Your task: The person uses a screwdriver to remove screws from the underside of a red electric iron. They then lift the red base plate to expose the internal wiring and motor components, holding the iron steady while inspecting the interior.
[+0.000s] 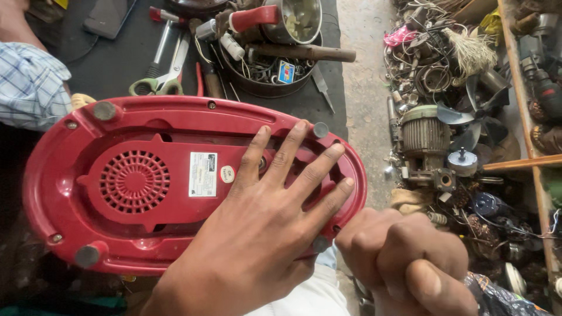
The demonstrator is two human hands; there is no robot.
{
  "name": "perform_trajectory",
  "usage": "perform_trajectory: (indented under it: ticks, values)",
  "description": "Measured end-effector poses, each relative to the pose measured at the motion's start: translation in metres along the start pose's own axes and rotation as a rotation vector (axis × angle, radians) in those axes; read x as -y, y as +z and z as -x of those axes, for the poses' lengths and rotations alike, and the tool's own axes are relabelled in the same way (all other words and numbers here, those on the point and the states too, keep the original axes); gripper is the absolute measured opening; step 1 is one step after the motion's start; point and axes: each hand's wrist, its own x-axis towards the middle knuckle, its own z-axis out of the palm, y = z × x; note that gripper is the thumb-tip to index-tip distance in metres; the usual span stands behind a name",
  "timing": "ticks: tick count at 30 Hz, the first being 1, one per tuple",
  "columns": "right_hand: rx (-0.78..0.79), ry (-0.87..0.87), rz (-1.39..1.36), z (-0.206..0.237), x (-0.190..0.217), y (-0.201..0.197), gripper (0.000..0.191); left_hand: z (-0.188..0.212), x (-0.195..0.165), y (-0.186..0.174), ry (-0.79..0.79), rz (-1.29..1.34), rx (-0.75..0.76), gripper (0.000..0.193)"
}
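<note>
Currently, step in hand: judging from the pose, the upturned red plastic appliance base (146,187) is being steadied while something is worked at its edge near 4 o'clock.
Appliance position: it lies bottom-up across the person's lap, filling the picture's left and centre, with 4 grey rubber feet, a round vent grille (134,181) and a white label (202,174) showing.
Left hand: the left hand (266,216) lies flat on the underside, its fingers (304,169) spread wide and straight, pressing down rather than gripping; the fingertips reach toward 1 o'clock, close to one grey foot (320,129).
Right hand: the right hand (410,257) is curled into a tight fist just beside the base's rim at 4 o'clock; whatever it grips is hidden inside the fist, so I cannot tell what it is.
Next move, as a judgement: the base needs to stay pinned firmly so it does not rock, and the fist needs a steady line into the rim.
Surroundings: at 12 o'clock, a round metal tray of tools (263,70) and green-handled scissors (158,82) rest on a dark mat; at 3 o'clock lies a heap of motor parts (445,140).
Other person: a checked sleeve (29,85) shows at 10 o'clock.
</note>
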Motion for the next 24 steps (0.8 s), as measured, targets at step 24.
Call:
perform_trajectory:
  ticks: [24]
  values:
    - [0.078, -0.1, -0.128, -0.025, -0.009, 0.009, 0.028, 0.006, 0.004, 0.0, 0.015, -0.04, -0.021, 0.084]
